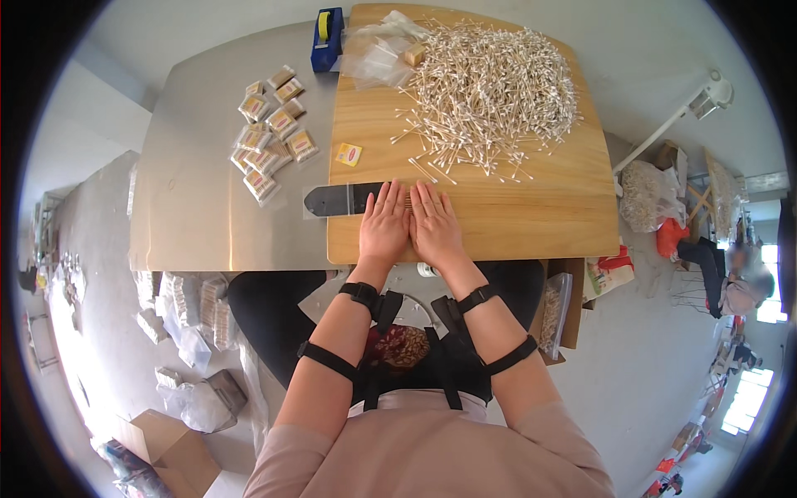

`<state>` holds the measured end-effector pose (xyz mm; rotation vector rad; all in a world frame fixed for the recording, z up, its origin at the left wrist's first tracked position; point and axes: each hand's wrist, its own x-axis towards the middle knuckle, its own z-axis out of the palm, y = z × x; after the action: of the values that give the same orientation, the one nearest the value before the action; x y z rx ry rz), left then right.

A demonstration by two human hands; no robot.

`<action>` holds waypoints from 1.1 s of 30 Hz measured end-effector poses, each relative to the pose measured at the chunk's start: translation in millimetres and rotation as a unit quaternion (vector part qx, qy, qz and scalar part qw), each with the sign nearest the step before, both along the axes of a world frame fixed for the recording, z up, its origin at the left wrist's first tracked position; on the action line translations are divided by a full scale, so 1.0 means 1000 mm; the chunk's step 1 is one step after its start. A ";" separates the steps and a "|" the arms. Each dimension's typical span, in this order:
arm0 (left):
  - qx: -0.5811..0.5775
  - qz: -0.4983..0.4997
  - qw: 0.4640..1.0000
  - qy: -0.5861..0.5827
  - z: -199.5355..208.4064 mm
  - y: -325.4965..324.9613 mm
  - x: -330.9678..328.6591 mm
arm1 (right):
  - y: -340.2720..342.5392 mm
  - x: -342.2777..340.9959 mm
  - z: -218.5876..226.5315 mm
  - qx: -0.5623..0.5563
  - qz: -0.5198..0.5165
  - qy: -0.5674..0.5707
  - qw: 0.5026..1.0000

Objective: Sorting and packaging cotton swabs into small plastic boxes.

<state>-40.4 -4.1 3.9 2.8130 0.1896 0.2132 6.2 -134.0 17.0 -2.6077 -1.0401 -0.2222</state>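
My left hand and my right hand lie side by side, palms down, on the wooden board. Their fingers are stretched out and point away from me. In the narrow gap between them shows a small row of thin brown sticks, apparently cotton swabs; my hands hide most of it. A black flat strip, rounded at its left end, runs under my left fingers. Beyond my fingertips are a few loose cotton swabs, and past them spreads a large heap of cotton swabs. A yellow and white card lies left of my fingers.
Several small clear packets sit on the metal table to the left. A blue tape dispenser stands at the back, beside clear plastic bags. Below on the left is an open cardboard box. Another person sits far right.
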 end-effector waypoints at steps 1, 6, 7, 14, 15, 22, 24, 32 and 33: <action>-0.004 -0.003 1.000 -0.007 0.000 0.000 0.000 | 0.000 0.000 -0.001 0.004 -0.001 -0.007 1.000; -0.085 0.023 0.982 -0.168 -0.003 0.021 -0.005 | 0.005 -0.003 0.002 -0.003 0.001 0.008 1.000; -0.095 0.079 0.978 -0.170 0.003 0.026 -0.009 | 0.002 -0.004 0.002 -0.008 -0.007 0.015 1.000; -0.060 0.209 0.968 -0.123 0.017 0.071 -0.020 | 0.022 0.000 0.004 -0.021 0.002 0.006 1.000; -0.059 0.209 0.969 -0.121 0.018 0.072 -0.019 | 0.026 0.000 0.004 -0.024 0.004 0.013 1.000; -0.052 0.191 0.980 0.025 0.022 0.081 -0.009 | 0.047 -0.001 0.007 -0.032 0.013 0.033 0.999; -0.052 0.188 0.980 0.049 0.024 0.084 -0.007 | 0.051 0.000 0.006 -0.039 0.018 0.038 0.998; -0.171 0.145 0.974 -0.006 0.017 0.105 -0.015 | 0.068 -0.006 0.006 -0.045 0.030 0.038 0.998; -0.173 0.144 0.974 -0.006 0.018 0.103 -0.014 | 0.069 -0.006 0.005 -0.041 0.027 0.038 0.998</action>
<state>-54.4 98.9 21.9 2.4284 0.5765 0.2356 -0.1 -64.7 22.3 -2.6344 -1.1128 -0.0671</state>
